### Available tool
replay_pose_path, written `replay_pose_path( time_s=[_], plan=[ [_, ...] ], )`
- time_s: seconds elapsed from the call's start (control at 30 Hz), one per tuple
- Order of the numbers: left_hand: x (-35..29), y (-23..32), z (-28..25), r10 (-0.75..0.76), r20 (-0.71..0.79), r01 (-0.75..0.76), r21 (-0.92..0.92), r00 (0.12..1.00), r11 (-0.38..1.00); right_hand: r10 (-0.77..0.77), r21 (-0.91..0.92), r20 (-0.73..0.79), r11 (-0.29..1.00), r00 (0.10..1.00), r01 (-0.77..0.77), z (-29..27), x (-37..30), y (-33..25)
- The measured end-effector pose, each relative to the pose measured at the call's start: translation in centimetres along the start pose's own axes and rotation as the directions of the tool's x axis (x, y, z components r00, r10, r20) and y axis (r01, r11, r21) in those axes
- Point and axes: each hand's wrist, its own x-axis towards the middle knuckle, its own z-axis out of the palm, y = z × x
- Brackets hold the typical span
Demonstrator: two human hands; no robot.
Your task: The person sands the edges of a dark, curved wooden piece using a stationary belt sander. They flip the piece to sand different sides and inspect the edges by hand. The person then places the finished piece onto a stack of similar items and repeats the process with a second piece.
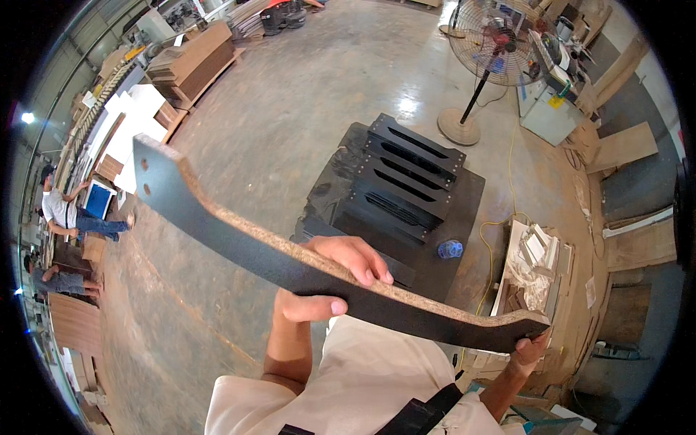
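Note:
A long black particle board piece (239, 250) is held up across my front, tilted down toward the right. Its cut-out upper edge shows raw tan chipboard, and two small holes sit near its far left end. My left hand (326, 272) is closed round its middle, thumb on the black face and fingers over the raw edge. At the right end my right hand (531, 351) grips the lower corner; its fingers are partly hidden. Beyond the piece, several black slotted panels (406, 170) lie in a row on a dark sheet (467, 210) on the floor. Nearby is a blue roll-like object (449, 249).
A pedestal fan (458, 127) stands at the far right, near a cluttered workbench (547, 119). A yellow cord (487, 250) runs past a box of wood offcuts (536, 254). Brown boards (192, 61) are stacked far left. Two people (61, 206) are at the left edge.

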Motion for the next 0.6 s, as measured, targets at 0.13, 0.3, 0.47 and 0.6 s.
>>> replay_pose_path(
  time_s=[0.13, 0.3, 0.47, 0.6],
  plan=[
    [-0.4, 0.0, 0.4, -0.049, -0.070, 0.046, -0.047, 0.996, 0.998, 0.116, 0.020, -0.053, 0.993, 0.992, -0.115, 0.6, -0.4, -0.4],
    [-0.8, -0.3, 0.6, -0.086, -0.151, 0.081, -0.036, 0.985, 0.996, 0.187, 0.081, -0.044, 0.980, 0.981, -0.183, 1.3, -0.2, -1.2],
    [-0.6, -0.2, 0.7, -0.140, -0.204, 0.136, -0.033, 0.969, 0.990, 0.066, 0.260, 0.081, 0.962, 0.995, -0.085, -0.6, -0.1, 2.8],
    [-0.3, -0.1, 0.8, -0.160, -0.227, 0.162, -0.010, 0.961, 0.987, 0.150, 0.271, 0.085, 0.948, 0.985, -0.167, 0.8, 0.4, 2.0]
  ],
)
